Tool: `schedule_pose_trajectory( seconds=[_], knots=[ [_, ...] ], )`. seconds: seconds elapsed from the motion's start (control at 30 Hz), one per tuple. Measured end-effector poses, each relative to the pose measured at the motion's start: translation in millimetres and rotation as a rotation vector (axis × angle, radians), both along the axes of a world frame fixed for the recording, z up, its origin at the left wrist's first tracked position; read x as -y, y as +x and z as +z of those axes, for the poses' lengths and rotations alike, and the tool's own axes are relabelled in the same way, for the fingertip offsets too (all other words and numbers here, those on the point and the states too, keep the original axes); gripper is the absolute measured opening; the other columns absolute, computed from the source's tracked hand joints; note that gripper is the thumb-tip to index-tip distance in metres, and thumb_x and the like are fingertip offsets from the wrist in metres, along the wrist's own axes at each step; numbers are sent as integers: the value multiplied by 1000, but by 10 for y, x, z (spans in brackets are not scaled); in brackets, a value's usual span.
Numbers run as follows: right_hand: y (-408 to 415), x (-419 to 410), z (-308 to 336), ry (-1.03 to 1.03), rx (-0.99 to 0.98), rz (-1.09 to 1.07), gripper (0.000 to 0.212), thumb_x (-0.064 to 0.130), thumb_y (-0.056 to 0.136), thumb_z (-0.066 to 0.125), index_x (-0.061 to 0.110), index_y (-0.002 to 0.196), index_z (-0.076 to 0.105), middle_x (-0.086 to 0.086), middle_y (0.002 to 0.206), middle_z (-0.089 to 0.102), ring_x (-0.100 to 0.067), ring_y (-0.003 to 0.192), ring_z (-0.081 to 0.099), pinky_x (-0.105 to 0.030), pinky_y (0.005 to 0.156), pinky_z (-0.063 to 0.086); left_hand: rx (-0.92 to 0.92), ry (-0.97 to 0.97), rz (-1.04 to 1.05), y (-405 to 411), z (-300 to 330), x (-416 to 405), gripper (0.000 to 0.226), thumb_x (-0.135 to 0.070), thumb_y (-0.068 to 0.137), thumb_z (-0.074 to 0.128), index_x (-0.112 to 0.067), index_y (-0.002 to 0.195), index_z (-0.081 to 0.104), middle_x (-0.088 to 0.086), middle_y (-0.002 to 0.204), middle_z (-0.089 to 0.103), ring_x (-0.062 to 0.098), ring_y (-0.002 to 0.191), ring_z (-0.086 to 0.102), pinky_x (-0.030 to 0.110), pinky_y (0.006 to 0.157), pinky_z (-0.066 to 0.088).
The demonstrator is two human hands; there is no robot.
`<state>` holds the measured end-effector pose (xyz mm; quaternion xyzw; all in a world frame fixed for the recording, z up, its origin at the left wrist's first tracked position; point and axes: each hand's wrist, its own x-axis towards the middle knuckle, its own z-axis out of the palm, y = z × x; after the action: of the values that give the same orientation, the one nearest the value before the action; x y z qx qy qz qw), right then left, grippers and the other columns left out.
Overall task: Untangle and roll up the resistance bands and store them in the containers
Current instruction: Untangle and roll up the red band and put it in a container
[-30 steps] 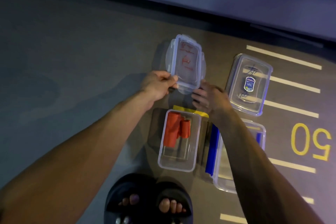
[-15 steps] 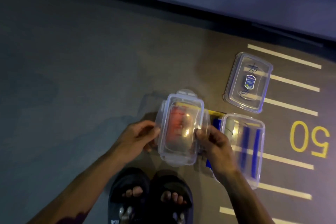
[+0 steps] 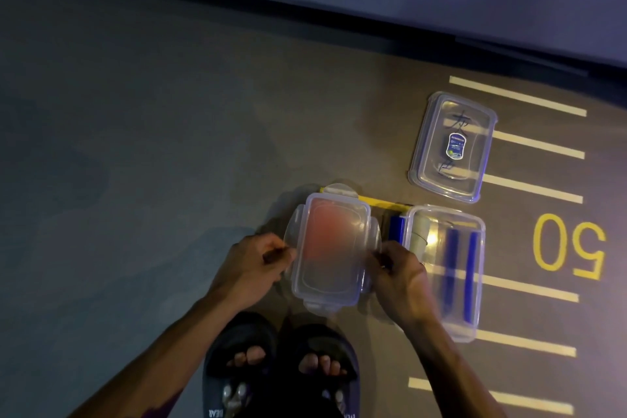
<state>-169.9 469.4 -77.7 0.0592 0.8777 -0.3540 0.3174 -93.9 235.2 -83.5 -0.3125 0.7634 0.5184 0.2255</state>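
**Head view: both your hands on the side clips of the lidded container**

Head camera looks down at your two hands set on either side of a clear lidded container (image 3: 332,254) on the floor (image 3: 152,146), just in front of your sandalled feet (image 3: 281,366). Your left hand (image 3: 252,270) has its fingers curled in against the left side clip, thumb and fingertips pinching at it. Your right hand (image 3: 398,276) is curled the same way on the right side clip. The hands are apart, with the container between them. A red band (image 3: 330,231) shows through the lid only as a soft reddish blur, so you cannot make out how it lies.

Just right of it stands an open container (image 3: 451,268) with two blue strips (image 3: 459,276) visible through its clear wall; whether they lie inside or beneath it is hard to tell. A blue roll (image 3: 396,231) sits between the two containers, and a yellow strip (image 3: 380,202) pokes out behind the lidded one.

Farther back on the right lies a loose lid (image 3: 453,146) with dark handwritten characters and a small blue oval sticker, too small to read. Yellow floor paint reads "50" (image 3: 570,244), upside down to you, beside pale painted lines. Lettering on your sandal straps is cut off at the bottom edge.
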Motion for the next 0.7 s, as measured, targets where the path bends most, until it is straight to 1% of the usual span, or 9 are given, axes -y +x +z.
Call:
schedule_pose_trajectory(
  seconds=[0.1,0.17,0.27,0.33,0.43,0.5,0.57,0.63,0.7],
  knots=[
    [-29,44,-12,-6,22,-42,9,28,100,63,24,93,66,2,82,73,-11,71,71,-38,65,62,32,1,-29,-30,-5,45,17,-34,93,71,-24,79,70,-8,67,72,7,63,69,32,69,58],
    [-44,75,-8,-24,30,-82,6,24,100,64,22,94,66,0,83,73,-16,73,72,-45,64,63,50,0,-35,-49,-4,46,17,-34,92,71,-23,79,70,-8,65,71,7,61,69,30,66,56],
    [-70,92,-8,-5,38,-79,3,21,99,65,21,96,65,0,84,72,-17,74,73,-45,65,63,110,73,18,-69,-39,45,13,-32,91,73,-23,82,72,-7,65,71,8,61,69,28,63,54],
    [-99,92,14,-7,30,-92,7,20,97,68,25,97,63,2,86,72,-16,77,73,-46,69,64,130,108,69,-87,-62,57,9,-30,88,77,-24,87,71,-6,71,73,10,65,70,30,62,56],
    [-129,121,73,66,-56,-16,16,27,95,71,35,97,58,9,87,72,-12,79,72,-41,71,63,113,95,120,-148,-46,86,19,-25,80,85,-26,91,69,-6,86,74,11,75,71,26,59,58],
    [-145,152,102,193,-145,80,12,33,95,70,33,100,59,9,84,69,-13,75,70,-38,67,61,68,43,85,-192,-12,83,20,-19,78,87,-27,89,72,-8,83,75,9,76,72,30,64,61],
    [-166,178,97,246,-138,84,9,36,96,68,27,94,65,4,81,71,-16,72,70,-41,67,62,18,-10,27,-214,-4,57,17,-18,80,84,-28,90,75,-12,80,75,5,76,72,34,75,63],
    [-164,180,47,171,-68,11,10,30,96,69,27,86,70,3,83,74,-17,76,71,-42,72,62,-20,-55,-56,-212,23,18,10,-20,88,77,-26,96,76,-14,81,74,2,77,71,33,78,63],
    [-163,186,34,135,-25,-3,10,24,93,71,31,86,73,5,86,74,-14,81,71,-36,74,61,-60,-88,-106,-213,36,-18,7,-22,92,72,-24,97,76,-16,80,72,-1,74,69,26,76,61]
  ],
)
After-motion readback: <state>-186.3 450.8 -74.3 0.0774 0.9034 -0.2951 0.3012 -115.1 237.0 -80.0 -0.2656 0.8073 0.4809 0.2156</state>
